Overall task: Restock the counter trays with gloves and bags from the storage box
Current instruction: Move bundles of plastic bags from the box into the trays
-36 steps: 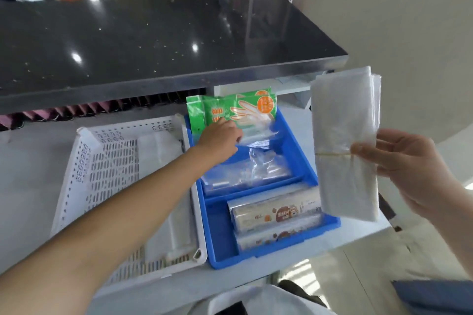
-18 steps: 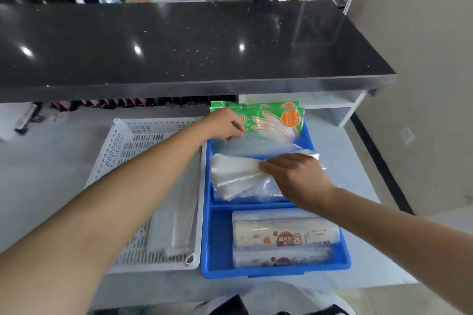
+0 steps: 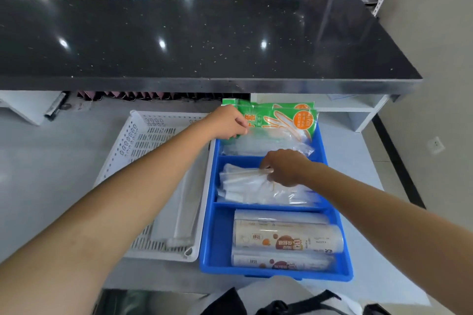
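Left hand (image 3: 227, 121) pinches the left edge of the green glove pack (image 3: 279, 120), which stands tilted at the far end of the blue tray (image 3: 217, 250). Right hand (image 3: 284, 167), fingers curled, grips a bundle of clear bags (image 3: 243, 181) lying in the tray's middle compartment, bundle fanning out to the hand's left. Rolls (image 3: 286, 238) lie in the compartment nearer than this hand. White basket (image 3: 133, 135) sits under the left forearm, touching the tray, both on the desk (image 3: 51, 151).

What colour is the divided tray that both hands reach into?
The divided tray is bright blue, seen clearly in the head view.
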